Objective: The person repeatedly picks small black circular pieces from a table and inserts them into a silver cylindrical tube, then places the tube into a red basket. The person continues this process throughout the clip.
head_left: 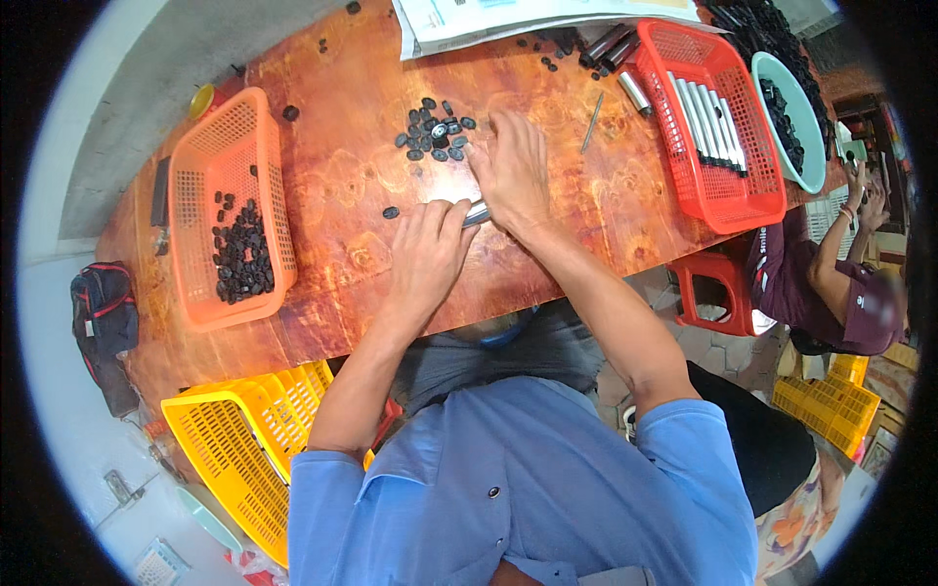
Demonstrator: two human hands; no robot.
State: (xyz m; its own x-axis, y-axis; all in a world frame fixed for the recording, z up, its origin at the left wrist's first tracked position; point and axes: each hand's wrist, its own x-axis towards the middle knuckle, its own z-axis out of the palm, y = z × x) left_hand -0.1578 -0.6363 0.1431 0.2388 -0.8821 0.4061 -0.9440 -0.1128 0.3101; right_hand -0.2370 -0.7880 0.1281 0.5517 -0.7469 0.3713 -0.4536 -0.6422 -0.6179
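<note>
My left hand [427,244] is closed around a short silver metal tube [476,214] near the table's front edge. The tube's other end runs up against the heel of my right hand [513,171]. My right hand rests over the table with its thumb and fingers apart, the thumb beside a loose pile of small black oval caps [422,135]. One round piece with a shiny centre [440,130] lies among the caps. A single black cap [391,213] sits just left of my left hand. The undersides of my right fingers are hidden.
An orange basket [280,195] with black pieces stands left. At right, a red basket [718,200] holds several silver tubes, beside a pale green basin [811,166] of black parts. A thin metal rod [592,122] lies nearby. Yellow crates [220,449] stand below. Another person [831,278] works at far right.
</note>
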